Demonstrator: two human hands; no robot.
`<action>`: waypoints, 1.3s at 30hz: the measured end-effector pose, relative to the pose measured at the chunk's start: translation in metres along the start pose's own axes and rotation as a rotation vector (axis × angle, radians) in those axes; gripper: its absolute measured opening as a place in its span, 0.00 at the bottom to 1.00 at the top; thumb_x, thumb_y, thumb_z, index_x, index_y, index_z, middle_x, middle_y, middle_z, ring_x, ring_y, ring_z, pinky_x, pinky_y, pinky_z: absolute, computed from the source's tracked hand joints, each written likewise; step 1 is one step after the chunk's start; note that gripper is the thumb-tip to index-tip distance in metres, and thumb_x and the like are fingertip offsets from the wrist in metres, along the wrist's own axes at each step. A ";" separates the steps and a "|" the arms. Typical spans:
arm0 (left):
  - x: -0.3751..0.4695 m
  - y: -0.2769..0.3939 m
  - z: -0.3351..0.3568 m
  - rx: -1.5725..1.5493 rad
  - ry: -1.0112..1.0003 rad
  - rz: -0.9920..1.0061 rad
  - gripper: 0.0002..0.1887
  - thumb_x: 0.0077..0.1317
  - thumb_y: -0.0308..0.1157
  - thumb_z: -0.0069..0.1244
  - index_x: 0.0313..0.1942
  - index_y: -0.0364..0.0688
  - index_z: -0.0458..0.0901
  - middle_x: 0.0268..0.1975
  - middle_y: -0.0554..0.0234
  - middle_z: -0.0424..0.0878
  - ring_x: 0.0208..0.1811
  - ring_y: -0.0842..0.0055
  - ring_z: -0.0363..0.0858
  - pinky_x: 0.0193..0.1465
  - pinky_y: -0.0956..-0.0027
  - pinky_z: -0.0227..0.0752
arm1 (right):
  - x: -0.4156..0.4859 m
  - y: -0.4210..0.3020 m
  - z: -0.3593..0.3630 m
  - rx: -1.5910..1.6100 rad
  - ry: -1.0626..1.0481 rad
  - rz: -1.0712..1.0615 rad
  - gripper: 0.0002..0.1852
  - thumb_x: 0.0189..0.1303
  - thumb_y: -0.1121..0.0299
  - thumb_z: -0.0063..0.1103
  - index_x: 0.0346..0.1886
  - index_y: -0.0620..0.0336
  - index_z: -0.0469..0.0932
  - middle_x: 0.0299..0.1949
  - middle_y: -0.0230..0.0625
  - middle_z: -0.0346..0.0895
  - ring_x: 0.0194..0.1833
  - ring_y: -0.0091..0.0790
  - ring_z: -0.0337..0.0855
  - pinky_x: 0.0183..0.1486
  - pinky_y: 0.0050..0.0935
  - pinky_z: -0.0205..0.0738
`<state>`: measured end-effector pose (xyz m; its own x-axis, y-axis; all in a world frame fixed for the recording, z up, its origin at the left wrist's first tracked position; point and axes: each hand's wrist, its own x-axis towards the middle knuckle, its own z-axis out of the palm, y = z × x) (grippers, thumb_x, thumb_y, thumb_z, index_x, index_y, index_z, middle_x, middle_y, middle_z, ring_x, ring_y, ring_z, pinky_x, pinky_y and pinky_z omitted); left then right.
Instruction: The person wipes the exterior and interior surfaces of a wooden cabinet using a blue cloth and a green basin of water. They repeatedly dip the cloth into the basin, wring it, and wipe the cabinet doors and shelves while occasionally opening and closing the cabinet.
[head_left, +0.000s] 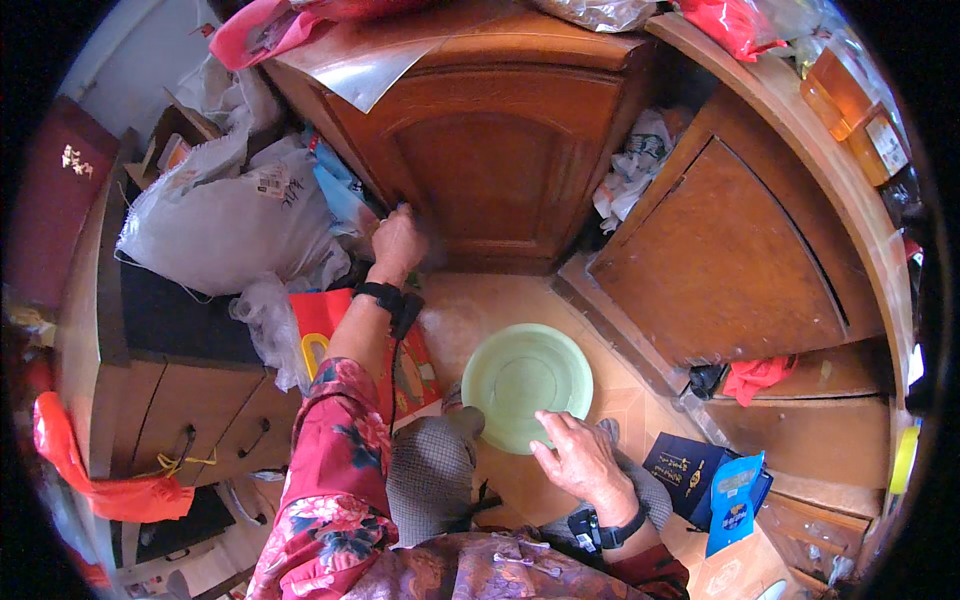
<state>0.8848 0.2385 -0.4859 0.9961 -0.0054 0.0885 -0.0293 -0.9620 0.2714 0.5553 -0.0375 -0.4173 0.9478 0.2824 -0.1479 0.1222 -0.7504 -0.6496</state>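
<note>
My left hand (399, 238) reaches forward to the left side of a wooden cabinet door (480, 165). Its fingertips meet a small dark spot there, and the curled fingers hide whether they grip anything. A light-green plastic basin (529, 375) sits on the floor between my feet, and its inside shows a pale green bottom. Over the basin's near right rim hovers my right hand (581, 457), fingers apart and holding nothing. Both wrists carry black straps.
A stuffed white woven sack (232, 217) rests on a dark-topped drawer cabinet (202, 420) at left. Below my left forearm stands a red bag (412, 367). A worn wooden cabinet (727, 255) flanks the right side. Near my right leg lie a dark blue box (679, 472) and a blue packet (731, 506).
</note>
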 end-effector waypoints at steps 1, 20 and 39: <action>0.002 0.000 -0.003 0.012 0.008 0.016 0.26 0.58 0.30 0.54 0.59 0.37 0.78 0.52 0.38 0.85 0.53 0.46 0.84 0.56 0.47 0.78 | -0.001 0.000 0.000 -0.003 0.017 -0.013 0.23 0.66 0.63 0.63 0.60 0.63 0.74 0.48 0.53 0.82 0.47 0.56 0.85 0.50 0.50 0.80; -0.023 -0.002 0.037 -0.005 0.071 0.003 0.42 0.59 0.23 0.52 0.74 0.36 0.53 0.49 0.38 0.83 0.50 0.41 0.83 0.52 0.44 0.78 | -0.017 0.005 -0.005 0.001 0.036 0.030 0.23 0.66 0.62 0.62 0.61 0.63 0.74 0.50 0.52 0.82 0.48 0.55 0.86 0.51 0.49 0.80; 0.008 -0.037 0.018 0.156 -0.260 0.171 0.11 0.57 0.31 0.54 0.38 0.40 0.90 0.40 0.43 0.89 0.47 0.47 0.87 0.49 0.50 0.80 | -0.021 0.004 -0.004 0.020 0.042 0.022 0.24 0.67 0.62 0.62 0.62 0.63 0.74 0.51 0.51 0.82 0.49 0.54 0.85 0.52 0.50 0.80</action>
<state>0.8950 0.2690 -0.5125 0.9664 -0.2203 -0.1323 -0.2047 -0.9712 0.1217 0.5373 -0.0487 -0.4142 0.9618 0.2406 -0.1309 0.0961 -0.7440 -0.6613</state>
